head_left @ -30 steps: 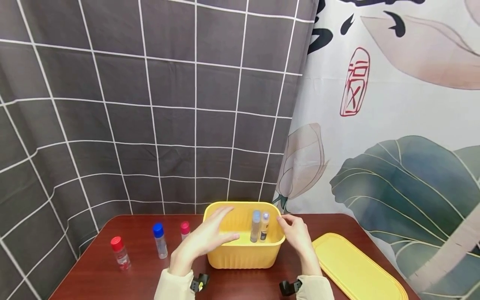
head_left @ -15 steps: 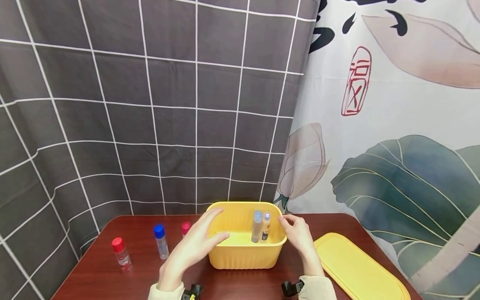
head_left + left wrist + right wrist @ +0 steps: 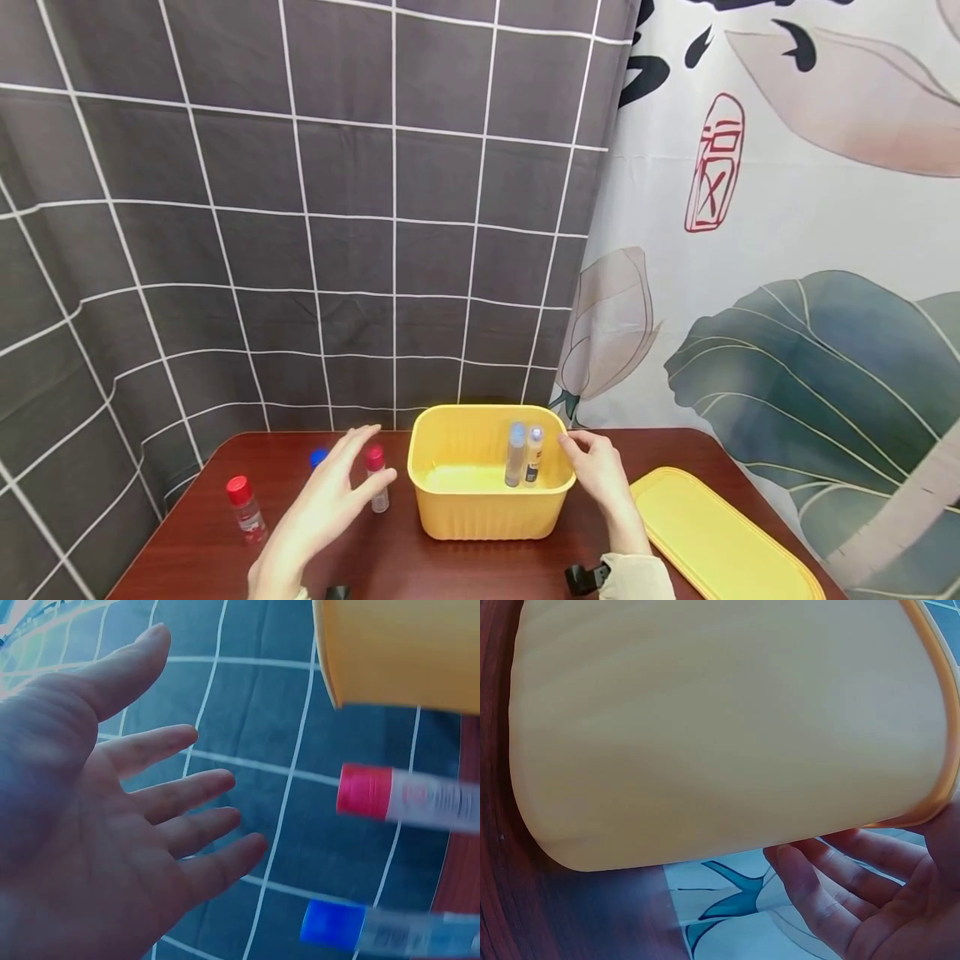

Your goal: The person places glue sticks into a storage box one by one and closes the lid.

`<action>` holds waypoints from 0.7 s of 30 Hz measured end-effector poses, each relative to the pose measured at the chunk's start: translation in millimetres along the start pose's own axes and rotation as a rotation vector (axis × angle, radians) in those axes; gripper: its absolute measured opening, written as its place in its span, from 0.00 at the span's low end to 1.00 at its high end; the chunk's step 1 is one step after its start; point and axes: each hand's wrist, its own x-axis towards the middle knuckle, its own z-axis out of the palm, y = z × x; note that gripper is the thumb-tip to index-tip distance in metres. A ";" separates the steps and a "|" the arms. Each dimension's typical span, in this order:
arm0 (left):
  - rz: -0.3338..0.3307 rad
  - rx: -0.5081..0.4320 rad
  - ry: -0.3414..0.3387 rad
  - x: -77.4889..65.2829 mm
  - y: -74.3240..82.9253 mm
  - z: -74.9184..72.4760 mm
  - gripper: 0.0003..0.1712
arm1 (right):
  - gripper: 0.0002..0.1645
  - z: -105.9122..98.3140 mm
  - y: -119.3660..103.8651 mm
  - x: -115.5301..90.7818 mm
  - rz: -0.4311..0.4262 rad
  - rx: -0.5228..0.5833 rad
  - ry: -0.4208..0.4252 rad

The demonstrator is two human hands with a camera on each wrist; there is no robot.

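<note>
My left hand (image 3: pixel 322 507) hovers over the left part of the table, fingers spread and nothing in its grasp. Near its fingertips stands a small clear bottle with a pinkish-red cap (image 3: pixel 375 459). Behind the hand, a blue-capped bottle (image 3: pixel 318 457) shows little more than its cap; its clear body appears in the left wrist view. My right hand (image 3: pixel 600 471) holds the right rim of a yellow plastic bin (image 3: pixel 487 514), thumb at the rim and fingers by the outer wall. Inside stand a light-blue-capped bottle (image 3: pixel 515 454) and a thinner labelled bottle (image 3: pixel 534 455).
Farther left on the dark red table (image 3: pixel 450 575) is a red-capped bottle (image 3: pixel 246 508). A yellow lid (image 3: pixel 723 533) lies flat at the right. Behind the table hang a grey checked curtain (image 3: pixel 337 258) and a printed white cloth (image 3: pixel 637 200).
My left hand has moved left, from over the bin's left side to near the capped bottles, now covering most of the blue-capped one. The right hand has stayed on the rim.
</note>
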 end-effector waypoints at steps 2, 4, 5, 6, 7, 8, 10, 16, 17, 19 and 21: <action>0.022 0.016 0.037 -4.7 -4.2 -5.6 0.39 | 0.20 0.8 0.6 0.8 0.000 -0.005 0.006; 0.050 0.029 0.072 -9.5 -8.0 -10.9 0.37 | 0.20 1.2 1.4 1.4 -0.002 -0.009 0.008; 0.062 0.037 0.087 -11.8 -9.5 -13.5 0.36 | 0.21 1.5 1.9 1.8 0.000 -0.009 0.006; 0.074 0.044 0.100 -14.0 -11.1 -15.9 0.36 | 0.21 1.7 2.2 2.0 0.002 -0.007 0.002; 0.078 0.055 0.108 -15.8 -12.7 -18.5 0.36 | 0.21 1.6 2.1 2.4 0.006 -0.006 -0.001; 0.083 0.065 0.117 -17.7 -14.5 -20.8 0.36 | 0.21 1.5 1.8 2.6 0.007 -0.003 -0.005; 0.079 0.089 0.131 -20.9 -17.7 -25.4 0.35 | 0.21 1.4 1.7 3.0 0.012 0.000 -0.014; 0.043 0.163 0.130 -28.2 -32.1 -36.2 0.35 | 0.21 -0.1 0.3 1.5 0.010 -0.003 -0.011; 0.033 0.175 0.122 -29.3 -35.2 -37.6 0.35 | 0.21 -0.2 0.5 1.4 0.010 -0.004 -0.010; 0.017 0.196 0.116 -31.9 -41.4 -40.3 0.36 | 0.21 -0.3 1.0 1.3 0.005 -0.006 -0.010; 0.020 0.224 0.125 -34.7 -48.7 -41.9 0.35 | 0.21 -0.3 1.0 1.1 0.005 -0.008 -0.011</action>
